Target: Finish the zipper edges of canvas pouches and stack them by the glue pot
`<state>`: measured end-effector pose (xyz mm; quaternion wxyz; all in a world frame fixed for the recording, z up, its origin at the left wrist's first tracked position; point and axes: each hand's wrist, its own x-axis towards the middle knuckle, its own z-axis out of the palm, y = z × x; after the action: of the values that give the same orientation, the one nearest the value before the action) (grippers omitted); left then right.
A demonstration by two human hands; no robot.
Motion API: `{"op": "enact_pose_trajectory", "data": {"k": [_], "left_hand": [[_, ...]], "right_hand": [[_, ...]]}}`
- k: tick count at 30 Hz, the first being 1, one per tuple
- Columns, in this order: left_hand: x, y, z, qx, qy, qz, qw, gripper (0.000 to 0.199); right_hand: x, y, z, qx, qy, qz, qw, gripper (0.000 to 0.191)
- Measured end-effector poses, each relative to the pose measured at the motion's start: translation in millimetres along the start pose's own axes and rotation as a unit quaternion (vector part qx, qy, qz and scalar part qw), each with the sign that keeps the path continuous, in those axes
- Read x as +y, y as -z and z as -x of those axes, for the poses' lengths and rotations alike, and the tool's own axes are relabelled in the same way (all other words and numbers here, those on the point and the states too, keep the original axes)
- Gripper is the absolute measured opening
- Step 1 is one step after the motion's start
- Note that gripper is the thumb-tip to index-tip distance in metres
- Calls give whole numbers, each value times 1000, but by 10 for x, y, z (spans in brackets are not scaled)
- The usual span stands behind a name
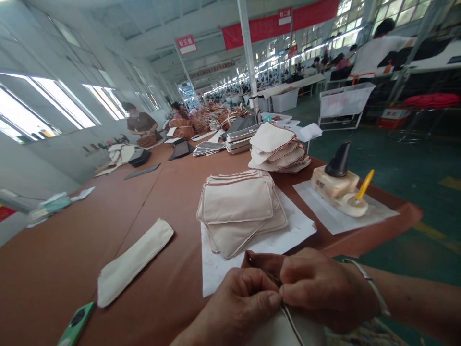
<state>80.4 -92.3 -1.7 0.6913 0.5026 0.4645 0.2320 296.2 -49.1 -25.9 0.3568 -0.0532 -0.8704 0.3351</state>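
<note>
My left hand (241, 302) and my right hand (320, 288) meet at the table's front edge, fingertips pinched together on a brown and cream fabric piece (266, 262). Its brown part shows above the fingers, and a cream panel with a dark edge hangs below them. Just beyond lies a stack of cream stitched panels (237, 199) on white paper (212, 274). One long cream piece (135, 262) rests alone to the left on the brown table (173, 307).
At the right stand a block with a black cone (338, 161) and a small dish with a yellow-handled tool (365, 185). A green phone (77, 324) lies front left. More stacked panels (277, 146) sit farther back; a person (142, 122) works at the far left.
</note>
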Motion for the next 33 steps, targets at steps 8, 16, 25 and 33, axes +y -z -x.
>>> {"op": "enact_pose_trajectory", "data": {"k": [8, 16, 25, 33], "left_hand": [[120, -33, 39, 1, -35, -89, 995, 36], [167, -37, 30, 2, -98, -110, 989, 33], [183, -57, 17, 28, -101, -197, 975, 31], [164, 90, 80, -31, -54, -47, 997, 43]], "right_hand": [[-128, 217, -68, -2, -262, -236, 936, 35], [38, 202, -89, -79, -329, -333, 880, 48], [97, 61, -49, -58, -334, -384, 859, 41], [61, 50, 26, -20, -299, -345, 889, 38]]}}
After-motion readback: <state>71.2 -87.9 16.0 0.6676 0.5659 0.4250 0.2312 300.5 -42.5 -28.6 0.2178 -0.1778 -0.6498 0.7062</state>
